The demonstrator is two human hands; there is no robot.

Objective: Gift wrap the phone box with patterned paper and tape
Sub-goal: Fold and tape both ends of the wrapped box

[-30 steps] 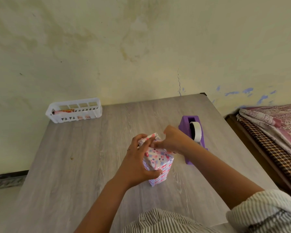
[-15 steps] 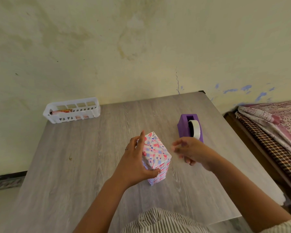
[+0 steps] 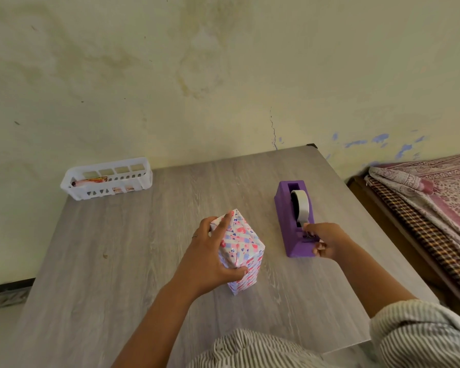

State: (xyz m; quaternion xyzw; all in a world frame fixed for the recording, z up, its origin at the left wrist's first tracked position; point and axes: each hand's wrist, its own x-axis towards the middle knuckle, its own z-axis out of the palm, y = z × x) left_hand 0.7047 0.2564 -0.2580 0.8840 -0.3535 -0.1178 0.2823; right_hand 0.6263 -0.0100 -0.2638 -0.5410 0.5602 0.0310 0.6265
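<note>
Now we see the left hand [image 3: 210, 258] curled round the wrapped phone box [image 3: 240, 251], upright mid-frame on the desk [image 3: 117, 248]; right hand [image 3: 327, 244] pinches tape at the purple dispenser [image 3: 294, 221].

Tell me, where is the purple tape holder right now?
The purple tape holder sits on the grey table, on the right side of the head view, just right of the wrapped box, with the right hand at its near end.

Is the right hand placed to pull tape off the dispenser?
Probably yes: the right hand is at the cutter end of the purple tape dispenser, fingertips by the tape end, nothing between.
</note>
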